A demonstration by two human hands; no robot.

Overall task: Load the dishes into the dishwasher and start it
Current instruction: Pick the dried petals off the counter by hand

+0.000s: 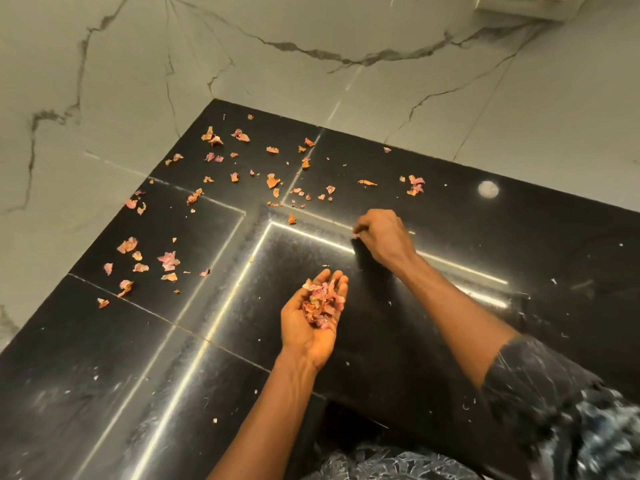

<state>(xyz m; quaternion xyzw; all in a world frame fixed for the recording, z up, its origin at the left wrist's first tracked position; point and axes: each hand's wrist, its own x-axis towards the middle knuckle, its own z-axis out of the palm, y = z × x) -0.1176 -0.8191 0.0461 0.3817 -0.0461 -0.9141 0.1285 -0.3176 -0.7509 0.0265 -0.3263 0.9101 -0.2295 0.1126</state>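
We cup our left hand [313,317] under gathered onion skins [320,304] while our right hand [381,237] pinches another scrap off the black tabletop [450,216].

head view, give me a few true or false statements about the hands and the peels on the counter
1. The left hand lies palm up, cupping a pile of peels. True.
2. The right hand is pinching at the counter. True.
3. All the peels have been gathered. False: many loose peels lie scattered over the counter.
4. The counter is white. False: it is black; the wall is pale marble.
5. Dishes stand on the counter. False: none are visible.
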